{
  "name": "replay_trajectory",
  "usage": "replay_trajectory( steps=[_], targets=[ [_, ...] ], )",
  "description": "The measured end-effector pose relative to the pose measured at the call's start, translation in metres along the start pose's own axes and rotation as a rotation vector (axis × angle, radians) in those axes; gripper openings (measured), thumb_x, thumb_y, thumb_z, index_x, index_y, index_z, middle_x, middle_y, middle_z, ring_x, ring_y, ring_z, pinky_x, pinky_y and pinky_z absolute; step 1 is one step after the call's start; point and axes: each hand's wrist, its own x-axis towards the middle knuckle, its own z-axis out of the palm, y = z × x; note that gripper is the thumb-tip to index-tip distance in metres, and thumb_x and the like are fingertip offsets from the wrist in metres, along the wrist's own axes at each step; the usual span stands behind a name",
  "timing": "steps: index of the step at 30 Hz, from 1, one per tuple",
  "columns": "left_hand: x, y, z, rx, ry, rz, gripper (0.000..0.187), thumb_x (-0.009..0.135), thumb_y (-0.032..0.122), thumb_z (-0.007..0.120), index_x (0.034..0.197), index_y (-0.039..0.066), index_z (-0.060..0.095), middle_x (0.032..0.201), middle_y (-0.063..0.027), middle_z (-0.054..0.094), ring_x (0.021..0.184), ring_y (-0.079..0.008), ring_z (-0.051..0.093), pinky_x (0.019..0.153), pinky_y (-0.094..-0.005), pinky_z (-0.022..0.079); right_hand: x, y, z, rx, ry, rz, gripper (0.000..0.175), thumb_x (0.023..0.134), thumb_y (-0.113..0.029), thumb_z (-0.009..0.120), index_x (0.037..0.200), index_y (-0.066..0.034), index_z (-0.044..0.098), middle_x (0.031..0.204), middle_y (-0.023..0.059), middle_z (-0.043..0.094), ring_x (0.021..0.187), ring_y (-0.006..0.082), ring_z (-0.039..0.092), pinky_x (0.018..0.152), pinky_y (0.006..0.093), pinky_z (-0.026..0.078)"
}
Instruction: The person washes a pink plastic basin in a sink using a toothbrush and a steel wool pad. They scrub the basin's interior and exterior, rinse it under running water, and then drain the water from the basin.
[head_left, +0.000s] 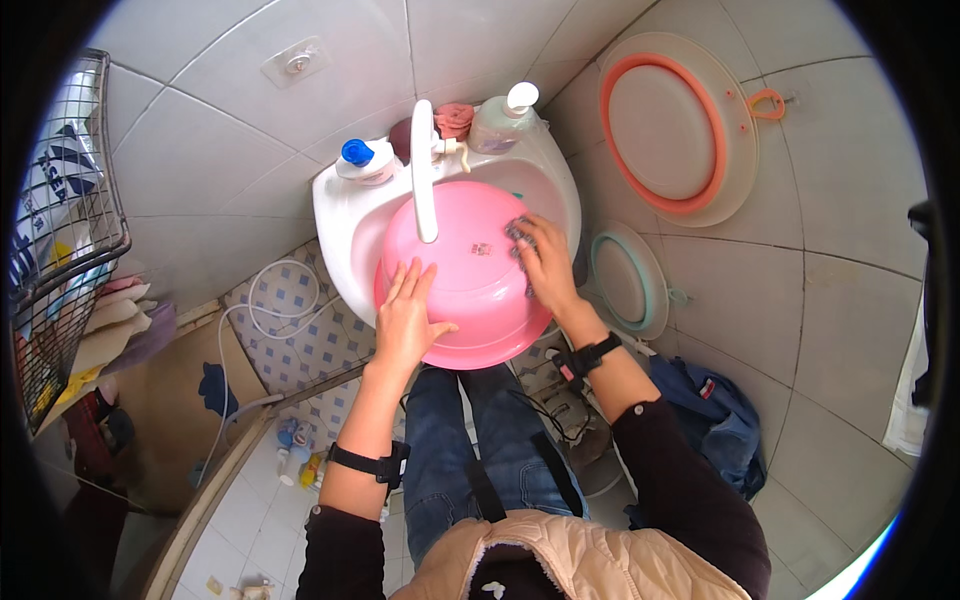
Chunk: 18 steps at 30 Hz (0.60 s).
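Note:
A pink plastic basin (459, 259) sits upside down and tilted over the white washbasin (337, 247), its base facing up with a small sticker on it. My left hand (405, 315) lies flat on the basin's near left side, thumb spread away from the fingers. In my right hand (549, 262) is a grey scouring pad (517, 229), pressed against the basin's right side. Partly covered by my fingers, the pad's full shape cannot be seen. The white faucet spout (424, 180) reaches over the basin's base; no running water is visible.
On the washbasin's back ledge stand a blue-capped pump bottle (367, 163), a pinkish cloth (454, 120) and a large pump bottle (501, 126). Two collapsible basins, orange-rimmed (664, 131) and teal-rimmed (624, 281), hang on the right wall. A wire basket (67, 225) is at left.

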Motion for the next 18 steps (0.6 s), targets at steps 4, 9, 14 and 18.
replay_trajectory(
  steps=[4,9,14,18],
  targets=[
    [0.002,0.003,-0.003,0.015,0.010,0.011,0.101,0.056,0.024,0.095,0.144,0.007,0.050,0.152,-0.0194,0.046,0.144,-0.0374,0.040,0.112,-0.0435,0.045,-0.060,-0.057,0.044,-0.213,0.117,-0.177,0.042,0.084,-0.025,0.071,0.123,-0.0111,0.068,0.134,0.0114,0.059,0.128,0.0336,0.046,0.111,0.0501,0.030],
    [0.006,0.004,-0.005,0.043,-0.008,0.020,0.098,0.057,0.024,0.095,0.143,0.007,0.052,0.151,-0.0197,0.047,0.143,-0.0381,0.041,0.112,-0.0425,0.044,-0.076,-0.051,0.068,-0.169,0.235,-0.067,0.042,0.089,-0.028,0.068,0.126,-0.0099,0.065,0.134,0.0141,0.057,0.126,0.0343,0.050,0.110,0.0507,0.033],
    [0.007,0.008,-0.006,0.045,-0.067,-0.008,0.097,0.057,0.022,0.095,0.143,0.005,0.053,0.150,-0.0213,0.048,0.142,-0.0394,0.042,0.113,-0.0429,0.042,-0.034,0.019,0.038,0.511,0.419,0.576,0.038,0.103,-0.024,0.049,0.131,0.0005,0.057,0.134,0.0210,0.056,0.125,0.0380,0.053,0.110,0.0444,0.036],
    [0.010,0.012,-0.010,0.098,-0.041,0.041,0.099,0.054,0.023,0.096,0.142,0.006,0.055,0.148,-0.0228,0.050,0.140,-0.0394,0.045,0.111,-0.0433,0.044,-0.094,-0.059,0.067,0.172,0.355,0.661,0.058,0.101,-0.019,0.051,0.151,0.0045,0.033,0.159,0.0255,0.026,0.148,0.0430,0.022,0.122,0.0515,0.019]
  ],
)
